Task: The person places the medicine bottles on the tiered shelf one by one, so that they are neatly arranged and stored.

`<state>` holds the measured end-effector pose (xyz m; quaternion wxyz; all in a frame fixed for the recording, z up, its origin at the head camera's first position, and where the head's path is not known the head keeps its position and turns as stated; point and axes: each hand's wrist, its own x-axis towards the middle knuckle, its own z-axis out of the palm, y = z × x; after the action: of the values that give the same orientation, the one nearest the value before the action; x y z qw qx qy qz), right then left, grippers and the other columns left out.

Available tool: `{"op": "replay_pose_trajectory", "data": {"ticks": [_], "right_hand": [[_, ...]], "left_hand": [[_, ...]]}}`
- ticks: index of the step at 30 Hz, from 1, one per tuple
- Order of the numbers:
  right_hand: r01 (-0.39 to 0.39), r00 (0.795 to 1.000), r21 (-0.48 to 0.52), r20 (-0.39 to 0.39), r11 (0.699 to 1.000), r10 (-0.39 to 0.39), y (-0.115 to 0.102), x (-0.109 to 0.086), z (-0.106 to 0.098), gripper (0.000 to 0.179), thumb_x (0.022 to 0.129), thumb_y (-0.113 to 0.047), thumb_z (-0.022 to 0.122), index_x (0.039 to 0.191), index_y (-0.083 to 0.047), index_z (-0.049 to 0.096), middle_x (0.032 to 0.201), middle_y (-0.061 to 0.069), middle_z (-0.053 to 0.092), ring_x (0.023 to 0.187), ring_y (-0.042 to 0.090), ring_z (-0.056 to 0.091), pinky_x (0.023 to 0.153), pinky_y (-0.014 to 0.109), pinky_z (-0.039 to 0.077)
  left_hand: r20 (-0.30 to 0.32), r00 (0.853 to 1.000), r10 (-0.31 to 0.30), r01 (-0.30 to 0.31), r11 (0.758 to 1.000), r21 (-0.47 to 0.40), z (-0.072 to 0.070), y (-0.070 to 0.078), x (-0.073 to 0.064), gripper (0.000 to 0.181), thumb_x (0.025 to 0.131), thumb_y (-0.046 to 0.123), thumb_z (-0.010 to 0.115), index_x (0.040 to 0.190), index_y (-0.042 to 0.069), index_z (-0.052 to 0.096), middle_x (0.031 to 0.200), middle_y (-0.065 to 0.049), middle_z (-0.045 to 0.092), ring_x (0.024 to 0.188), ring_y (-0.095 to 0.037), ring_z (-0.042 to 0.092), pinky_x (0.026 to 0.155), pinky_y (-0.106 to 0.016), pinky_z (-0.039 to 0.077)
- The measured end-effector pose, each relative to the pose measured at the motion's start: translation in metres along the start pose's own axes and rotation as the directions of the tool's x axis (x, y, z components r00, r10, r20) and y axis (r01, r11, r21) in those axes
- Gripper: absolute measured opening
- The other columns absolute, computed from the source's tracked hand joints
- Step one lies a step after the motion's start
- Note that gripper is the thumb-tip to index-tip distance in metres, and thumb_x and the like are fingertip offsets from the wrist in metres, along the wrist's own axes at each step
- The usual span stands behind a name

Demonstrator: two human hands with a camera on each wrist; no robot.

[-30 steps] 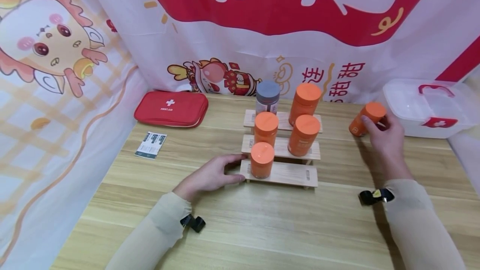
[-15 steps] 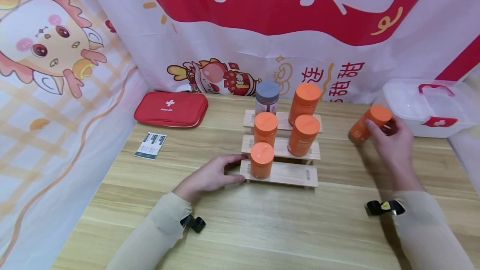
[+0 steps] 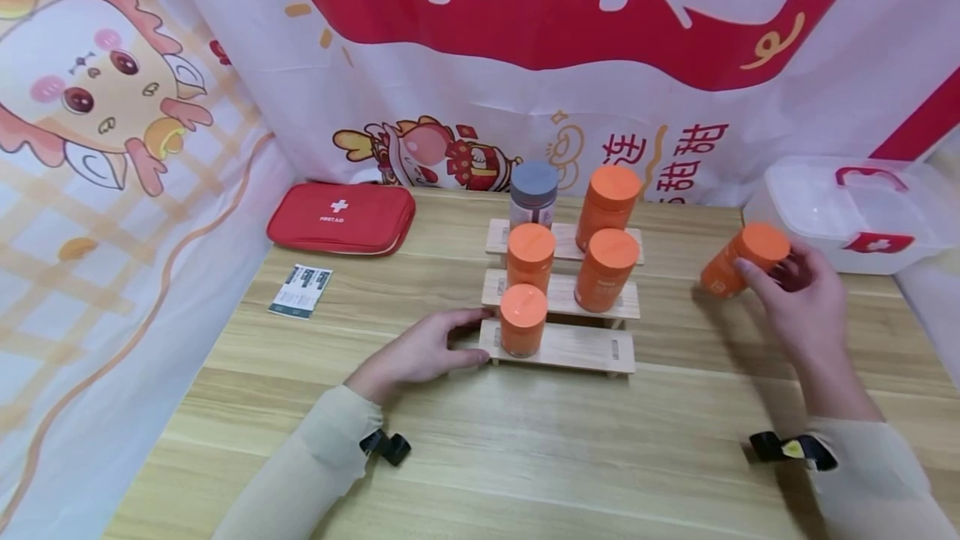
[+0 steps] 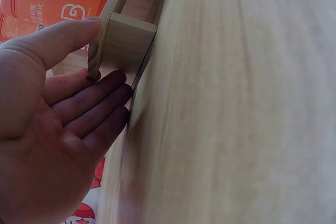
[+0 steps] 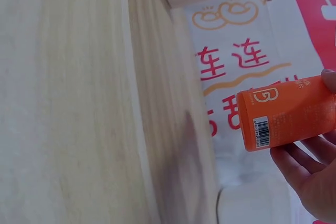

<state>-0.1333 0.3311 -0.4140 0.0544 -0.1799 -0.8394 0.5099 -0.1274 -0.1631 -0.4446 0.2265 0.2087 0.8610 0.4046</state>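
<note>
My left hand [image 3: 420,348] holds the left end of the lowest step of a wooden tiered stand [image 3: 573,347]. In the left wrist view, the thumb and index finger sit at opposite edges of the step board [image 4: 107,19]. My right hand [image 3: 813,307] grips an orange supplement bottle [image 5: 283,114] by its capped end. That bottle tilts above the table, its base toward the stand. On the bottom step stands an orange bottle [image 3: 522,323]. Two more orange bottles occupy the middle step, one left and one right [image 3: 603,277]. The top step carries a grey-capped bottle [image 3: 533,194] and an orange one [image 3: 607,211].
A clear plastic box [image 3: 825,215] with a red handle and latch stands at the back right. At the back left lies a red first aid pouch [image 3: 341,219], with a small printed card [image 3: 302,291] before it. A printed cloth [image 3: 450,90] hangs behind the table.
My right hand has drawn the orange bottle slightly toward me and to the right, tilting it more. My left hand stays at the stand.
</note>
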Motion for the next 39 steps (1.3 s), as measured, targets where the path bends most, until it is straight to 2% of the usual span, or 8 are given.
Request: {"op": "replay_pose_trajectory", "data": {"ticks": [7, 16, 20, 29, 33, 36, 39], "right_hand": [[0.049, 0.999, -0.023, -0.011, 0.999, -0.050, -0.009, -0.018, 0.000, 0.073, 0.101, -0.046, 0.074, 0.166, -0.034, 0.041, 0.164, -0.001, 0.051, 0.133, 0.006, 0.051, 0.090, -0.002, 0.048], [0.058, 0.998, -0.028, 0.007, 0.998, -0.057, -0.018, -0.038, -0.002, 0.071, 0.102, -0.043, 0.075, 0.165, -0.035, 0.044, 0.162, -0.002, 0.048, 0.135, 0.012, 0.051, 0.092, 0.000, 0.049], [0.072, 0.997, -0.023, 0.005, 0.997, -0.072, -0.021, -0.047, -0.003, 0.069, 0.102, -0.041, 0.075, 0.164, -0.035, 0.045, 0.159, -0.006, 0.050, 0.132, 0.010, 0.052, 0.091, -0.001, 0.049], [0.171, 0.985, 0.041, 0.011, 0.984, -0.172, -0.023, -0.070, -0.002, 0.066, 0.100, -0.022, 0.079, 0.161, -0.022, 0.052, 0.144, -0.014, 0.059, 0.123, 0.000, 0.058, 0.088, -0.001, 0.050], [0.279, 0.960, 0.084, -0.027, 0.957, -0.278, -0.026, -0.081, 0.006, 0.061, 0.096, -0.006, 0.081, 0.153, -0.012, 0.060, 0.133, -0.017, 0.066, 0.114, 0.000, 0.064, 0.089, 0.003, 0.054], [0.373, 0.927, 0.176, -0.035, 0.911, -0.373, -0.028, -0.088, 0.013, 0.059, 0.091, 0.008, 0.079, 0.147, -0.005, 0.064, 0.127, -0.014, 0.072, 0.108, 0.002, 0.068, 0.089, 0.005, 0.056], [0.451, 0.886, 0.266, -0.023, 0.852, -0.463, -0.030, -0.094, 0.019, 0.059, 0.087, 0.018, 0.076, 0.143, 0.001, 0.065, 0.124, -0.008, 0.075, 0.106, 0.004, 0.071, 0.091, 0.008, 0.057]], "left_hand": [[-0.009, 1.000, 0.005, -0.005, 1.000, 0.001, 0.000, -0.001, 0.000, 0.070, 0.099, 0.030, 0.081, 0.161, 0.013, 0.053, 0.164, -0.005, 0.055, 0.156, -0.026, 0.047, 0.131, -0.052, 0.038], [-0.004, 1.000, -0.003, 0.003, 1.000, -0.005, 0.001, -0.001, 0.001, 0.070, 0.099, 0.031, 0.081, 0.161, 0.014, 0.053, 0.165, -0.004, 0.055, 0.157, -0.026, 0.047, 0.131, -0.052, 0.037], [-0.002, 1.000, -0.014, 0.014, 1.000, -0.004, 0.001, 0.000, 0.001, 0.070, 0.099, 0.031, 0.081, 0.161, 0.015, 0.052, 0.165, -0.004, 0.054, 0.157, -0.025, 0.046, 0.131, -0.052, 0.037], [-0.005, 1.000, -0.011, 0.011, 1.000, -0.009, 0.000, -0.002, 0.001, 0.069, 0.099, 0.030, 0.080, 0.161, 0.014, 0.053, 0.165, -0.005, 0.054, 0.157, -0.026, 0.046, 0.132, -0.051, 0.036], [-0.007, 1.000, -0.015, 0.015, 1.000, -0.012, 0.001, -0.002, 0.001, 0.069, 0.099, 0.030, 0.080, 0.161, 0.015, 0.053, 0.165, -0.004, 0.054, 0.157, -0.025, 0.046, 0.131, -0.051, 0.036], [-0.008, 1.000, -0.012, 0.012, 1.000, -0.013, 0.001, -0.002, 0.001, 0.069, 0.099, 0.030, 0.080, 0.161, 0.015, 0.053, 0.165, -0.004, 0.055, 0.157, -0.025, 0.046, 0.131, -0.051, 0.037], [-0.006, 1.000, -0.011, 0.011, 1.000, -0.010, 0.001, -0.002, 0.001, 0.069, 0.099, 0.031, 0.080, 0.161, 0.016, 0.053, 0.165, -0.004, 0.055, 0.157, -0.025, 0.046, 0.131, -0.052, 0.037]]}}
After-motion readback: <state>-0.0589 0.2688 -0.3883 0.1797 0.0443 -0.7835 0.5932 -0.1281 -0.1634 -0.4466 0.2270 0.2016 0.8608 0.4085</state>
